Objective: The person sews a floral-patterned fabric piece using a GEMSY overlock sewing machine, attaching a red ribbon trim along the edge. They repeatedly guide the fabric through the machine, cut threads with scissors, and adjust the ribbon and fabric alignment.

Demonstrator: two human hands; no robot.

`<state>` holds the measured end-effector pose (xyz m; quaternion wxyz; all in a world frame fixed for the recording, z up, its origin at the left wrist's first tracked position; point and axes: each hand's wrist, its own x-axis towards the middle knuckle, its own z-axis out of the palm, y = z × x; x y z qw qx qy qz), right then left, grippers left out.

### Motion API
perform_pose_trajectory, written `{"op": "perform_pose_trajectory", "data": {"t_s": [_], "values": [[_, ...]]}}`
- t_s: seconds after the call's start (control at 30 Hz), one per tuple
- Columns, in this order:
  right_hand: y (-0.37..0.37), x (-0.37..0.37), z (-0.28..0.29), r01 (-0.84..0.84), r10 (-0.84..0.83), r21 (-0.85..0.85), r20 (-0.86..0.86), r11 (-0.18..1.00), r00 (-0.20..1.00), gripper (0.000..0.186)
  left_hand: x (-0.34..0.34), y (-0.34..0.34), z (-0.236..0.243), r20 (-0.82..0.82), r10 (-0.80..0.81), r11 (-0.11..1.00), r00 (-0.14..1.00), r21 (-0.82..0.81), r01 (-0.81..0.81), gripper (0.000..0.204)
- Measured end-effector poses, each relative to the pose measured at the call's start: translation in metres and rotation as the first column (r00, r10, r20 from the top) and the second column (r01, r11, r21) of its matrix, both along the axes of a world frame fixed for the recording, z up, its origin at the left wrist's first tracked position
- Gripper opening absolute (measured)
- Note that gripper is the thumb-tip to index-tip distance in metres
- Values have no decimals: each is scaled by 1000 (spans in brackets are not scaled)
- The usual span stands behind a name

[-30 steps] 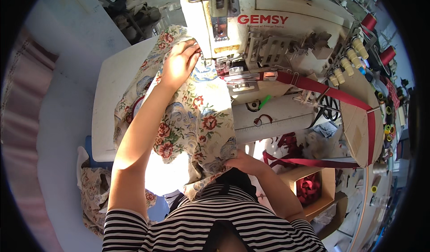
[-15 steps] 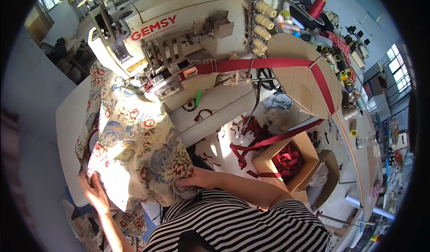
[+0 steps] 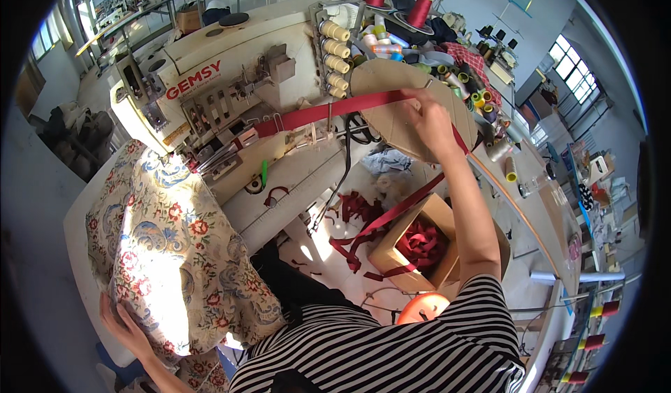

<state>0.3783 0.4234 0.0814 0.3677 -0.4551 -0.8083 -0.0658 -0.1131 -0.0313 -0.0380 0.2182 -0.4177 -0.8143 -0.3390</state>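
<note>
A floral tapestry-like fabric (image 3: 199,274) drapes from under the head of a white sewing machine (image 3: 244,64) down toward my lap. My left hand (image 3: 126,330) rests at the fabric's lower left edge, its fingers stretched out and thumb apart. Up at the right, my right hand (image 3: 432,124) pinches a dark red tape (image 3: 335,113) in front of a round cardboard disc (image 3: 381,89). The tape runs from a metal guide by the needle area to the hand. Past the disc it drops toward a cardboard box (image 3: 447,229) with more red tape piled inside.
Behind the disc lie many thread spools (image 3: 479,99), with two large red cones (image 3: 419,12) above. Tape scraps, a blue rag (image 3: 386,161) and a green tool (image 3: 264,173) lie around the machine bed. An orange round object (image 3: 424,308) sits near my right side.
My right hand has left the fabric and reached up to the red tape by the disc. My left hand has moved slightly down and left. The fabric lies flatter, and the view has shifted.
</note>
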Motion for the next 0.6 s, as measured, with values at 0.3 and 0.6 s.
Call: {"op": "perform_pose_trajectory", "data": {"t_s": [0.3, 0.6], "values": [[34, -3, 5, -106, 104, 45, 60, 993, 993, 10, 29, 5, 21, 48, -46, 982, 998, 187, 36, 33], [-110, -122, -19, -458, 455, 29, -189, 888, 870, 21, 71, 38, 40, 174, -217, 923, 961, 358, 144, 28]]}}
